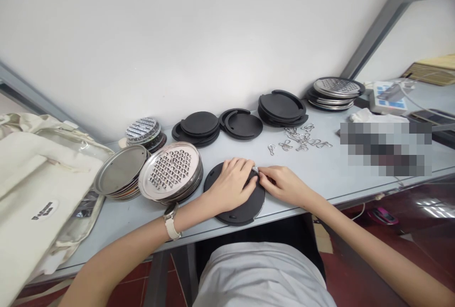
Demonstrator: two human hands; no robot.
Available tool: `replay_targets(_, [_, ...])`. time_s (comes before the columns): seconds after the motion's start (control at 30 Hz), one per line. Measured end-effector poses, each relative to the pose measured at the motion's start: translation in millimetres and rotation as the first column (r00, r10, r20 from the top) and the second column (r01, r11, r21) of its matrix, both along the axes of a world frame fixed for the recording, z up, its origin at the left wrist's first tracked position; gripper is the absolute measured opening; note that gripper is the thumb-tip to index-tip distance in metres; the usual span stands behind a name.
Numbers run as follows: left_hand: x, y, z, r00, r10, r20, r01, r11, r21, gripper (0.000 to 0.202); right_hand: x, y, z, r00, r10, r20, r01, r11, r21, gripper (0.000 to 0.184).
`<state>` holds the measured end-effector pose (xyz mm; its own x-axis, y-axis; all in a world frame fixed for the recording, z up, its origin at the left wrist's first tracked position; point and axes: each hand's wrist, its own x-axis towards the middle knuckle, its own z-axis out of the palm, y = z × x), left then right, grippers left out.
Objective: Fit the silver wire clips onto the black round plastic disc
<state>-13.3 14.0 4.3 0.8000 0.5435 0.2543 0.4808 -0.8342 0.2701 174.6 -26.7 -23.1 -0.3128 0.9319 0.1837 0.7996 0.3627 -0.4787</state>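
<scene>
A black round plate (245, 205) lies at the table's front edge, with a small hole near its lower rim. Across its top, my left hand (232, 181) holds it with bent fingers, the fingertips reaching the right rim. My right hand (282, 184) is closed in a pinch at that same rim, on a small metal clip (255, 170) between the two hands' fingertips. How the clip sits against the plate is mostly hidden by the fingers. Beyond my right hand lie several loose wire clips (302, 139).
Left of the plate stand stacks of metal grater discs (170, 172) and plain round plates (121, 169). More black plates (201, 123) line the wall, with another grater stack (336, 88) farther right. A cream bag (31, 184) covers the left end; a white-blue box (387, 98) stands right.
</scene>
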Motion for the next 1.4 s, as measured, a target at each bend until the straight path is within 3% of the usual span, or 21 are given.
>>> replay_targets(1.17, [-0.8, -0.2, -1.8, 0.998, -0.024, 0.064, 0.024, 1.0, -0.008, 0.029, -0.1, -0.8, -1.2, 1.0, -0.016, -0.022, 0.017, 1.0, 0.016, 0.029])
replay_targets(1.4, [-1.8, -1.4, -0.3, 0.985, -0.127, 0.115, 0.13, 0.991, -0.014, 0.04, 0.4, 0.6, -2.3, 0.999, -0.015, -0.029, 0.015, 0.999, 0.028, 0.028])
